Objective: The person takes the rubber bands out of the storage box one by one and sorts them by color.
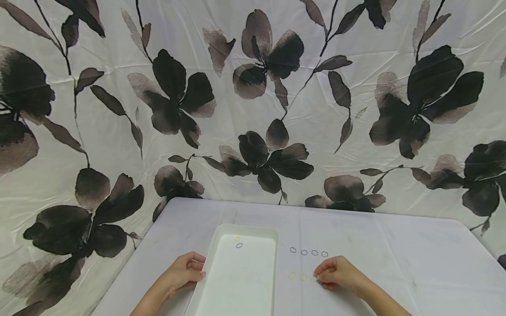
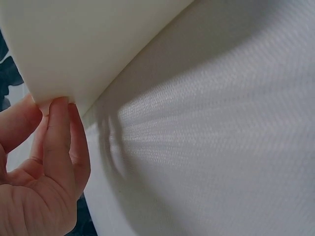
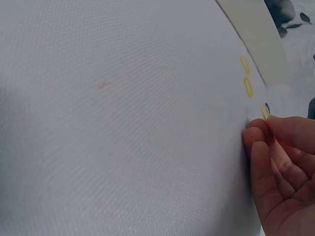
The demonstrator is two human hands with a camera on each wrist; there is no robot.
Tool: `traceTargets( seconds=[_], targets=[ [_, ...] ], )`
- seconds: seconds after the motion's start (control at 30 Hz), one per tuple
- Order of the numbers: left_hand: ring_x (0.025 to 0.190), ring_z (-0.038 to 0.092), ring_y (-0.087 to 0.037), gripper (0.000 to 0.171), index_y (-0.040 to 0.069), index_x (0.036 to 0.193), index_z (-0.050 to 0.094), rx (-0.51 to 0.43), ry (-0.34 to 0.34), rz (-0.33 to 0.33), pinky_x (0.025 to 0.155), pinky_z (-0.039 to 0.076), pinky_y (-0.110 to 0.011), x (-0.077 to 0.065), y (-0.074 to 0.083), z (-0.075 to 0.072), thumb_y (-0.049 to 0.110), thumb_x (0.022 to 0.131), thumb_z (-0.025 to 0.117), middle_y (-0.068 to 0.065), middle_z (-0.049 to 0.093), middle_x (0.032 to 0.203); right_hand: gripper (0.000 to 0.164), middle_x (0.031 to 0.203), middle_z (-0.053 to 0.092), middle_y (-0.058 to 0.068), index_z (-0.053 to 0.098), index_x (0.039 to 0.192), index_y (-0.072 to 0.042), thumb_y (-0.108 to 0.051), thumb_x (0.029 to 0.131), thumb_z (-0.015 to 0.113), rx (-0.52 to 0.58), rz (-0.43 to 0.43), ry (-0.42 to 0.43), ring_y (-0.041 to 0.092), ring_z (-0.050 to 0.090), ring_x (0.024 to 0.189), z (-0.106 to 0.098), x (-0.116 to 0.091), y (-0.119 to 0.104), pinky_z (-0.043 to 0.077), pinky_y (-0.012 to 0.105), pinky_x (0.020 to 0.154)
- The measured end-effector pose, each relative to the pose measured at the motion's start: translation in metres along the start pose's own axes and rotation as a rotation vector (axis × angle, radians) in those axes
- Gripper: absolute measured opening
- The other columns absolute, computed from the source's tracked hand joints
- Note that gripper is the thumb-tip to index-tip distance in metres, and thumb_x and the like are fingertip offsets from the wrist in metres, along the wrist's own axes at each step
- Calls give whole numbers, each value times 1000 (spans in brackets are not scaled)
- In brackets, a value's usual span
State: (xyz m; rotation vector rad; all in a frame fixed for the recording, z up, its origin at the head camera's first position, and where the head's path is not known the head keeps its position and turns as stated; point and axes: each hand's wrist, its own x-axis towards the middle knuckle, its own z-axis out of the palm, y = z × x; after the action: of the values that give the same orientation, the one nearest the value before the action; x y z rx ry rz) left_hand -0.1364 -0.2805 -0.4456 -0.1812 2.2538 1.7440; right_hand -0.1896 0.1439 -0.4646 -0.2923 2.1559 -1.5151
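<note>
My left hand (image 1: 183,272) holds the left rim of a white rectangular tray (image 1: 275,263); the left wrist view shows the thumb and fingers (image 2: 60,142) pinching its edge. In the tray's far part lie a yellow rubber band (image 1: 237,239) and a blue rubber band (image 1: 239,245). To the right of the tray, my right hand (image 1: 339,275) pinches a thin yellow rubber band (image 3: 264,112) between thumb and fingertips, close over the table. Two more yellow bands (image 1: 292,275) lie left of these fingers. Beyond them several blue bands (image 1: 304,252) form a row.
A white cloth covers the table (image 1: 395,254), with its far edge near a hanging white cloth (image 1: 324,127) printed with dark flowers. The tray's near end runs out of the head view at the bottom.
</note>
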Motion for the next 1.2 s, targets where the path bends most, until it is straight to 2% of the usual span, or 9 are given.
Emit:
traceTargets(
  seconds=[0.43,0.93,1.2],
  targets=[
    [79,58,-18,41,-11,114,47,16,-6,-8,69,52,-35,-1,3,0,-4,78,66,-13,57,96,13,70,65,6,66,88,9,1,78,68,-25,-51,-15,11,57,58,0,5,4,48,22,52],
    [80,59,-19,41,-11,114,47,10,-4,-6,69,53,-35,1,-1,-1,-5,78,66,-14,58,97,15,68,62,2,66,88,10,-1,78,68,-69,-76,-31,11,52,58,-9,5,-8,45,22,52],
    [78,59,-18,40,-11,113,47,-1,-2,-3,69,53,-35,0,0,0,-5,78,66,-14,57,95,20,74,63,2,64,95,13,1,79,63,-94,-86,-28,12,55,63,-13,10,-21,50,26,57]
  ],
)
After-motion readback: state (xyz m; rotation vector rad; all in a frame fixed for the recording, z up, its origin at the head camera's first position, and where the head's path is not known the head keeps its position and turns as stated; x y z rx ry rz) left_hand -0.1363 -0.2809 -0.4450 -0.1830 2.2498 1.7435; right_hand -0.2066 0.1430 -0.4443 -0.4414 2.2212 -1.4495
